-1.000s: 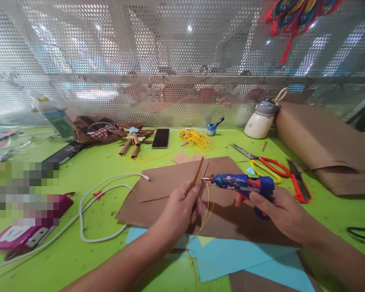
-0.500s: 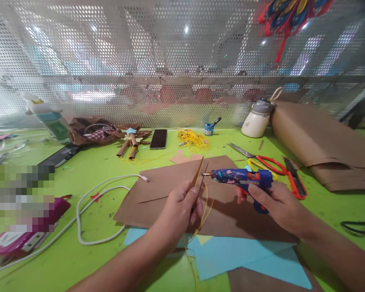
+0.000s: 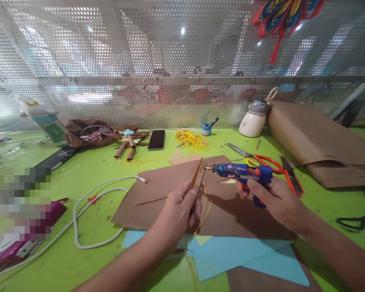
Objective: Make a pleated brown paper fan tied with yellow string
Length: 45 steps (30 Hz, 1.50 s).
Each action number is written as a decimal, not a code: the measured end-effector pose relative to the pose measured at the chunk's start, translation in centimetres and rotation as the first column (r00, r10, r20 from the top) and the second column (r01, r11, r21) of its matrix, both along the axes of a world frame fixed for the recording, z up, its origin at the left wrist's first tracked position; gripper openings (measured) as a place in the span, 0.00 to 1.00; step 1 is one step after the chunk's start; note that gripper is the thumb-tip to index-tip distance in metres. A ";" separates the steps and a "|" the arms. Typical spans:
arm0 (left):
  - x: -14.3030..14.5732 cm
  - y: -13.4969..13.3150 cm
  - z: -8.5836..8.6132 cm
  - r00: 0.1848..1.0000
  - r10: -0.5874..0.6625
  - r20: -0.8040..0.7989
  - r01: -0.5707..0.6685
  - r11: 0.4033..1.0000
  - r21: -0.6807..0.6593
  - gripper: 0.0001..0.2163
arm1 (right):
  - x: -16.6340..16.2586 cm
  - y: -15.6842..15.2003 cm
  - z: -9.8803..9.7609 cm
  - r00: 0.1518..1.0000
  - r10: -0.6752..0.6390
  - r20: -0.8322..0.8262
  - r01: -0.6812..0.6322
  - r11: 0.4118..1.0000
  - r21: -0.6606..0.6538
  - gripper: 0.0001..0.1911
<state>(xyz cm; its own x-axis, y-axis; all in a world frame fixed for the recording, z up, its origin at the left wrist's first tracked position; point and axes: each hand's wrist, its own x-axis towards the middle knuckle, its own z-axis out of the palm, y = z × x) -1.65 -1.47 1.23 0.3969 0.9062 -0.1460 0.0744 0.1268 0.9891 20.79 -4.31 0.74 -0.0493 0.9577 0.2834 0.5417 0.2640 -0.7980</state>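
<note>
Pinched in my left hand (image 3: 180, 205) is a small folded piece of brown paper (image 3: 197, 172), its tip pointing up. Yellow string (image 3: 204, 211) hangs from beside my fingers. My right hand (image 3: 278, 200) grips a dark blue glue gun (image 3: 241, 172), with fingers by the orange trigger. The gun's metal nozzle meets or nearly meets the folded paper's edge; I cannot tell whether they touch. Beneath both hands lies a large brown paper sheet (image 3: 152, 213) with a slit on its left. Light blue paper (image 3: 231, 255) pokes out from under it.
A white cable (image 3: 76, 219) loops on the left. Scissors (image 3: 261, 160) and an orange-black cutter (image 3: 292, 178) lie to the right, near a thermos (image 3: 253, 119) and folded brown paper (image 3: 310, 142). Farther back are a phone (image 3: 157, 140), tangled yellow string (image 3: 190, 139) and paper rolls (image 3: 126, 150).
The glue gun's nozzle has shifted slightly up along the edge of the folded paper. My left hand keeps its hold. The whole view has moved a little.
</note>
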 end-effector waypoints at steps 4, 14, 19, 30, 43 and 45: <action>0.0 0.0 0.0 1.000 -0.013 -0.010 0.013 1.000 -0.007 0.13 | 0.0 0.1 0.0 1.000 -0.015 -0.015 0.015 1.000 -0.017 0.19; 0.0 0.3 -0.7 1.000 -0.024 -0.001 0.024 1.000 0.002 0.14 | 0.2 0.3 0.1 0.998 -0.027 -0.065 0.026 1.000 -0.008 0.20; 0.0 0.3 -0.6 1.000 -0.026 -0.007 0.026 1.000 0.014 0.13 | 0.2 0.2 0.0 0.996 -0.033 -0.086 0.031 0.999 -0.028 0.19; 0.0 0.2 -0.3 0.999 -0.028 -0.024 0.029 1.000 0.013 0.12 | 0.0 0.2 -0.2 0.993 -0.045 -0.106 0.043 0.999 -0.022 0.19; 0.0 0.5 0.6 1.000 0.027 -0.005 -0.027 0.999 -0.018 0.11 | -0.2 -0.5 0.1 0.994 -0.003 -0.109 0.000 0.999 -0.034 0.18; 0.0 0.4 0.5 1.000 0.017 -0.011 -0.017 1.000 -0.024 0.12 | -0.1 -0.5 0.1 0.988 0.005 -0.152 -0.009 1.000 -0.029 0.17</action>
